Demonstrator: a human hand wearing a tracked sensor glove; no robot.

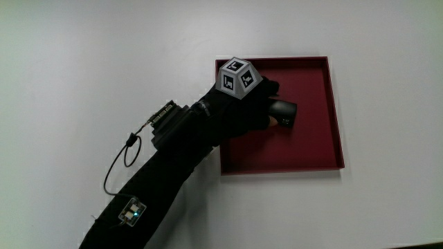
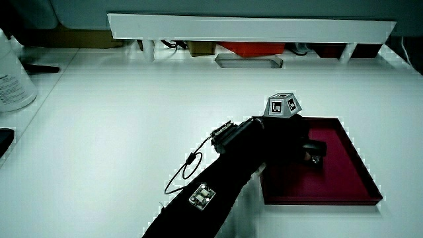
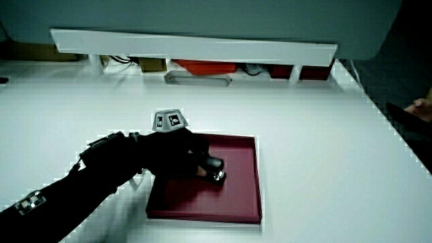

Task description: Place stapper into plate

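The black-sleeved forearm (image 1: 159,180) was seen stretched across the white table (image 1: 83,69), with a thin looped cable (image 1: 121,162) and small modules carried on the sleeve. It was angled toward the dark red plate (image 1: 336,117), so that the hand (image 1: 246,104) was brought over the plate's near rim and held above its inner floor. The patterned cube (image 1: 237,76) was carried on the back of the hand, facing upward.

The fingers were curled and closed around the stapler (image 1: 284,114), a small dark object whose end was left protruding from the grasp. In both side views the stapler (image 2: 312,151) was shown low inside the plate (image 2: 360,165), at or just above its floor (image 3: 216,169); whether contact had been made could not be told. The grip was judged to be kept so the stapler could be set flat, well within the raised rim (image 3: 256,182), before release. Placement was judged almost complete, with only the letting go not yet done.
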